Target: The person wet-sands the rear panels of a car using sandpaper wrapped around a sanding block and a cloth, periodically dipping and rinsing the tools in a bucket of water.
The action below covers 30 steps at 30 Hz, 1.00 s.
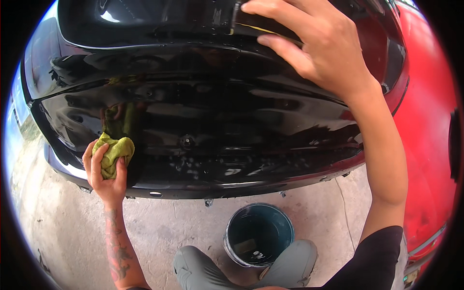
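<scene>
A glossy black car body panel [212,116] spans the view in front of me, with water drops on its surface. Low on its left side, my left hand [107,169] is closed around a crumpled yellow-green cloth [116,153], which rests against the panel. At the upper right, my right hand [314,46] lies over the panel, with thumb and index finger curved about a flat dark piece with a thin yellow edge [256,28]. My palm hides much of this piece, and its exact kind is unclear.
A dark bucket [288,232] holding water, with a pale block-like thing in it, stands on the concrete floor [159,217] between my knees [198,266]. Small tabs stick out under the panel's lower edge. A red car body [430,125] stands close on the right.
</scene>
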Motion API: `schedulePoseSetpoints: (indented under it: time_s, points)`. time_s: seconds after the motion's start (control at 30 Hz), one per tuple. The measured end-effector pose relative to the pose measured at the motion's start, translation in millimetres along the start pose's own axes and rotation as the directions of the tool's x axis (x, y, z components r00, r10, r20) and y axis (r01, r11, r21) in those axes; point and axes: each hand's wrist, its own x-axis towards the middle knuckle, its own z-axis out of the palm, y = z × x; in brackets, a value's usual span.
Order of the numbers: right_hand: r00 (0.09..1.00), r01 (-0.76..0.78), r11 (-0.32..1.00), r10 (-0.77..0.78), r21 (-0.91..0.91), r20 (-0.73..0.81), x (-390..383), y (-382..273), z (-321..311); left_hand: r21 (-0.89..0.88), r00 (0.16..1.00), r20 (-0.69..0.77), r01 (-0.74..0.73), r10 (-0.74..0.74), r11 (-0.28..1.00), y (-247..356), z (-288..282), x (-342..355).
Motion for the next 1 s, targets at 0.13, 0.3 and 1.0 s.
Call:
schedulePoseSetpoints:
  time_s: [0.13, 0.3, 1.0]
  points:
    - [0.998, 0.015, 1.000, -0.013, 0.022, -0.069, 2.5, 2.3, 2.9, -0.017, 1.000, 0.006, 0.005, -0.005, 1.000, 0.4, -0.9, -0.6]
    - [0.999, -0.033, 0.999, 0.033, 0.000, 0.026, -0.9, 3.0, 0.7, 0.007, 1.000, 0.004, -0.005, 0.005, 1.000, 0.3, -0.5, 0.4]
    - [0.999, -0.042, 0.998, 0.043, 0.038, -0.026, -10.4, 6.1, 1.7, -0.002, 1.000, 0.015, 0.012, -0.011, 1.000, -0.6, -0.2, -0.5]
